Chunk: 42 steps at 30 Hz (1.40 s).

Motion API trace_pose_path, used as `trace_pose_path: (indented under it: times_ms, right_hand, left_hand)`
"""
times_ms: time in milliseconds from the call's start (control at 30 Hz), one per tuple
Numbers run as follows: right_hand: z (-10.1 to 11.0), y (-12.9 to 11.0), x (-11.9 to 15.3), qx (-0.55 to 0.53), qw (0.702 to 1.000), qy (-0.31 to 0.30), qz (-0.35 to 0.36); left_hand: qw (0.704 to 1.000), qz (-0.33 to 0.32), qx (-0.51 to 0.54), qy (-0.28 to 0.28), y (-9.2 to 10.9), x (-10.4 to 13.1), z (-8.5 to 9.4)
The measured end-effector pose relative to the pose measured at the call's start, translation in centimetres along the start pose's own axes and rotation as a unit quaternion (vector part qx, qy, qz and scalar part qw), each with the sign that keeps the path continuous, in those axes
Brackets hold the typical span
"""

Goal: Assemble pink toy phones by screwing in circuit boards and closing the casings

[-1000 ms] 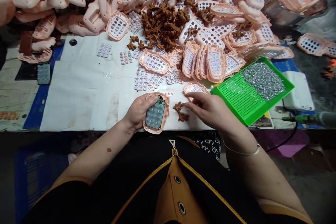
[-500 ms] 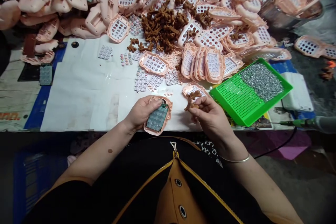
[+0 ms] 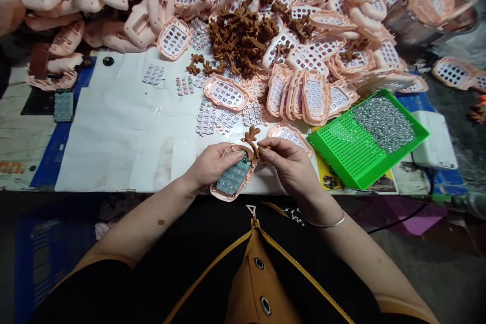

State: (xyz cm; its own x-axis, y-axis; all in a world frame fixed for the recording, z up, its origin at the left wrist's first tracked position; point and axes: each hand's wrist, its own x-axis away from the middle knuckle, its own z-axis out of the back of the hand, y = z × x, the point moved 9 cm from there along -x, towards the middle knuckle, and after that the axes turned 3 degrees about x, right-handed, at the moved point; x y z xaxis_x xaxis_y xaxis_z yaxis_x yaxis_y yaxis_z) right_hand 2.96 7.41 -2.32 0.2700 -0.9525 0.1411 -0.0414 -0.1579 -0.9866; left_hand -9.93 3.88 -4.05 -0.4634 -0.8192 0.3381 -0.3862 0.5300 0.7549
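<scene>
My left hand (image 3: 210,166) grips a pink plastic shell (image 3: 247,178) with its thumb over the top end. Inside that shell lies a green circuit board (image 3: 232,177) with a keypad pattern. Pinched in the fingers of my right hand (image 3: 290,162) is a brown antler-shaped piece (image 3: 252,136), held at the upper right rim of the shell; whether it touches the rim I cannot tell. Just behind my right hand another pink shell with a white key panel (image 3: 289,132) lies on the table. Beyond both hands is a heap of brown antler-shaped pieces (image 3: 239,35).
A green perforated tray (image 3: 337,154) with small metal screws (image 3: 383,121) stands at the right. Pink shells (image 3: 317,96) are piled along the back. Sheets of small button pads (image 3: 207,119) lie mid-table. A metal pot (image 3: 417,35) stands back right, and a screwdriver (image 3: 471,202) is at the right edge.
My right hand has moved left with the antler-shaped piece, bringing it up to the top of the shell in my left hand. The shell has shifted slightly and tilted. The view has shifted a little.
</scene>
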Motion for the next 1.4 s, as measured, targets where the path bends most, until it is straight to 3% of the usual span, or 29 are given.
trace_pose_path:
  times_ms: [100, 233, 467, 533, 600, 667, 800, 867, 1033, 1100, 1200, 1400]
  right_hand:
    - [-0.1, -3.1, 0.4, 0.174, 0.975, 0.015, 0.135]
    - [-2.2, -6.4, 1.9, 0.358, 0.878, -0.013, 0.317]
    - [-3.0, -6.3, 3.3, 0.426, 0.817, -0.007, 0.388]
    - [-2.6, -5.6, 2.7, 0.414, 0.839, -0.001, 0.353]
    - [-1.9, -4.4, 1.7, 0.366, 0.887, 0.000, 0.281]
    - [-1.6, -3.9, 1.5, 0.343, 0.902, 0.006, 0.261]
    - [-2.6, -5.1, 3.5, 0.399, 0.831, 0.015, 0.387]
    - [-2.5, -5.1, 3.6, 0.398, 0.835, 0.018, 0.380]
    - [-0.9, -3.3, 1.1, 0.251, 0.952, -0.007, 0.176]
    - [-0.7, -2.4, 0.2, 0.157, 0.983, -0.023, 0.097]
    - [-0.9, -1.6, -0.7, 0.058, 0.998, -0.032, 0.021]
    - [-3.1, -0.4, -1.9, -0.013, 0.995, -0.086, -0.050]
  left_hand:
    - [1.000, 0.010, -0.004, 0.007, -0.2, 0.0, 0.1]
    - [1.000, 0.007, -0.006, 0.014, 0.1, 0.0, 0.1]
    - [0.999, 0.011, 0.010, 0.040, -0.1, 0.0, 0.6]
    - [1.000, 0.014, 0.004, 0.026, -0.3, 0.0, 0.4]
    - [1.000, 0.020, -0.006, 0.020, -0.4, 0.1, 0.4]
    - [1.000, 0.023, -0.009, 0.019, -0.5, 0.2, 0.4]
    - [1.000, 0.017, 0.000, -0.001, -0.3, 0.2, 0.1]
    - [1.000, 0.018, -0.001, -0.006, -0.1, 0.3, 0.0]
    - [0.999, 0.030, -0.024, 0.003, 0.2, 0.4, -0.2]
    - [0.999, 0.031, -0.029, 0.002, 0.2, 0.5, -0.3]
    - [0.999, 0.035, -0.039, -0.004, 0.1, 0.4, -0.4]
    - [0.999, 0.029, -0.037, -0.024, 0.0, 0.3, -0.6]
